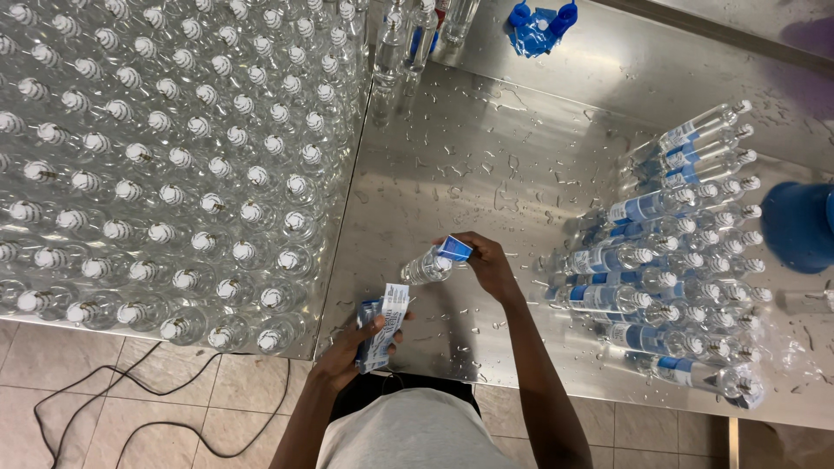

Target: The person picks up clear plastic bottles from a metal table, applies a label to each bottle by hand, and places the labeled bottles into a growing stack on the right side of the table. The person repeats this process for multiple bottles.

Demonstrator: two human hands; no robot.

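Note:
My right hand grips a small clear bottle lying sideways above the wet steel table, with a blue and white label partly wrapped round it. My left hand holds a stack of blue and white labels near the table's front edge, one strip sticking up. Both hands are close together, the bottle just above the labels.
Several labelled clear bottles lie piled on their sides at the right. A large block of upright unlabelled bottles fills the left table. A blue container stands far right, blue items at the back. Black cables run over the tiled floor.

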